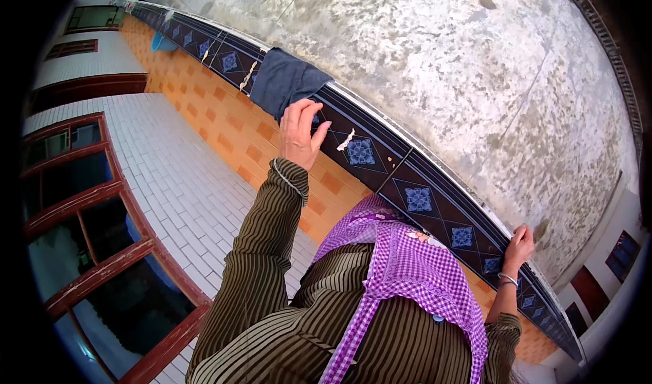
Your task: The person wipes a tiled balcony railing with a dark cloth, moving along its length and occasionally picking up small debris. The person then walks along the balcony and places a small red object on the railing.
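My left hand (301,135) is raised over the dark tiled ledge, beside the lower edge of a folded blue-grey cloth (290,78). Its fingers are bent, the thumb stands apart, and no object shows between them. The cloth drapes across the ledge (392,180); whether my fingertips touch it is unclear. At the right, my right hand (518,246), with a bracelet at the wrist, has its fingers curled together at the ledge's outer edge, with no object visible in it. A torn whitish scrap (346,139) lies on the tiles between my hands.
Yellowish strips (248,76) and small crumbs (391,164) lie on the ledge. Beyond it, far below, spreads a stained concrete yard (433,78). An orange tiled floor (229,119), a blue basin (163,43) and a white brick wall with red-framed windows (147,221) are on the left.
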{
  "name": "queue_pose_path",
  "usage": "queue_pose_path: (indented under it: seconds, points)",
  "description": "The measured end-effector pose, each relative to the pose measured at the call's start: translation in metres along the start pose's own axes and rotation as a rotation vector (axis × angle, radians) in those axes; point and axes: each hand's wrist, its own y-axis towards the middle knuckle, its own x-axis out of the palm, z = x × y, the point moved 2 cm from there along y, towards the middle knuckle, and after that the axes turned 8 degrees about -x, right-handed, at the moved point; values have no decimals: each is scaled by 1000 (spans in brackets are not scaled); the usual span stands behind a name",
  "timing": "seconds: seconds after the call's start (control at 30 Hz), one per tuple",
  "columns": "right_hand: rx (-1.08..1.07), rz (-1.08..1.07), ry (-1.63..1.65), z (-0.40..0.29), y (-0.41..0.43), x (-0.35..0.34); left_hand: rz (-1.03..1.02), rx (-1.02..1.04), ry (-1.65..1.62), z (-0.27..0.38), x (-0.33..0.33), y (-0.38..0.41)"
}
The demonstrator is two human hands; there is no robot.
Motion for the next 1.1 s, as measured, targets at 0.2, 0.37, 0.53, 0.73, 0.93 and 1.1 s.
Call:
queue_pose_path:
  seconds: [0.2, 0.37, 0.53, 0.73, 0.93, 1.1]
  points:
    - [4, -24, -6, 8, 5, 4, -278, -26, -145, 16, 18, -32]
    - [5, -5, 14, 7, 2, 4, -323, 54, -152, 15, 16, -23]
    - [-31, 31, -32, 0, 3, 1, -499, -26, -182, 7, 16, -18]
    - [-18, 13, -21, -3, 3, 0, -561, 199, 43, 14, 10, -9]
    - [-28, 21, -27, 2, 3, 3, -578, 284, 193, 20, 12, -7]
    - [-21, 17, -24, 2, 2, 3, -586, 200, 43, 12, 18, -5]
